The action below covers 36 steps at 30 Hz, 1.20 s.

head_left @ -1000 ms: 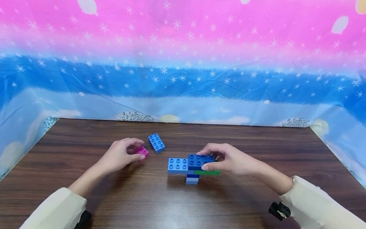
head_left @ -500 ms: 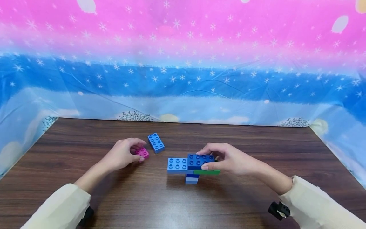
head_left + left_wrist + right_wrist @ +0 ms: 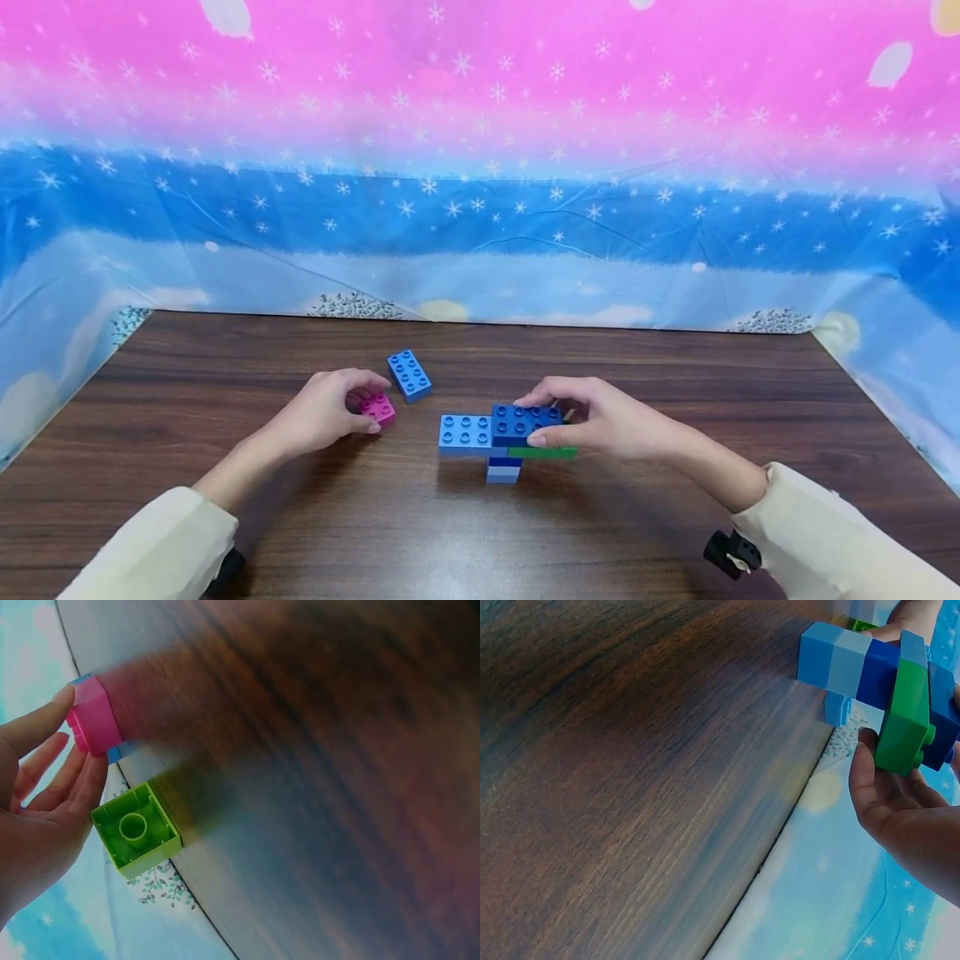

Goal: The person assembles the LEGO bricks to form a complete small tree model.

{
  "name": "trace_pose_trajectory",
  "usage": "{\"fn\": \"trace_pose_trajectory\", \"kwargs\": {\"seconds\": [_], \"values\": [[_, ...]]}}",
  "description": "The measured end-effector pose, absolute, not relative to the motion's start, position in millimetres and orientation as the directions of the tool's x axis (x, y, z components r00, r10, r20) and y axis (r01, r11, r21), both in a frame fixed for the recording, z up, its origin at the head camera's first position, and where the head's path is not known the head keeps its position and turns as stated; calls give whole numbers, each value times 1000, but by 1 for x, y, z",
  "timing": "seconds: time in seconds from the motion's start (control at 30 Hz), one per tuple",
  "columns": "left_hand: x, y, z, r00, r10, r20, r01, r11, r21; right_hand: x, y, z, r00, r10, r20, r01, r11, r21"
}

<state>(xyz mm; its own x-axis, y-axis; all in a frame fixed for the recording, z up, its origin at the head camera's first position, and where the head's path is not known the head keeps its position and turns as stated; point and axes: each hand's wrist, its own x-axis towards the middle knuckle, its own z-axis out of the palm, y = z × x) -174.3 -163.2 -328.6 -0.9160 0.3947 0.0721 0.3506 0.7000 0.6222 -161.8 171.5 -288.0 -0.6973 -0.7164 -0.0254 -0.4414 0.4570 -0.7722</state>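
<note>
Behind, snowflake cloth (image 3: 480,212); below, tabletop (image 3: 360,533)

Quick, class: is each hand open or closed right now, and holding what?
Left hand: closed, holding the pink brick.
Right hand: closed, holding the dark blue brick.

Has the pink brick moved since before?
Yes: in the head view, the pink four-stud brick has shifted slightly down and right relative to the loose blue eight-stud brick.

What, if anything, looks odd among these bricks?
The lime brick at the left hand looks tipped: its hollow underside shows in the left wrist view, while the pink brick is studs-up. Nothing looks damaged.
</note>
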Motion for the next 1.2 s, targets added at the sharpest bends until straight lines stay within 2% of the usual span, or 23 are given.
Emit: {"fn": "trace_pose_trajectory", "kwargs": {"seconds": [1.07,1.2], "values": [[-169,-160,-332,-900,428,78,385,701,601,-160,171,-289,-713,-701,-27,-423,461,-780],[-167,-158,-326,-900,428,84,381,678,629,-160,172,-290,-711,-703,-26,-425,459,-780]]}}
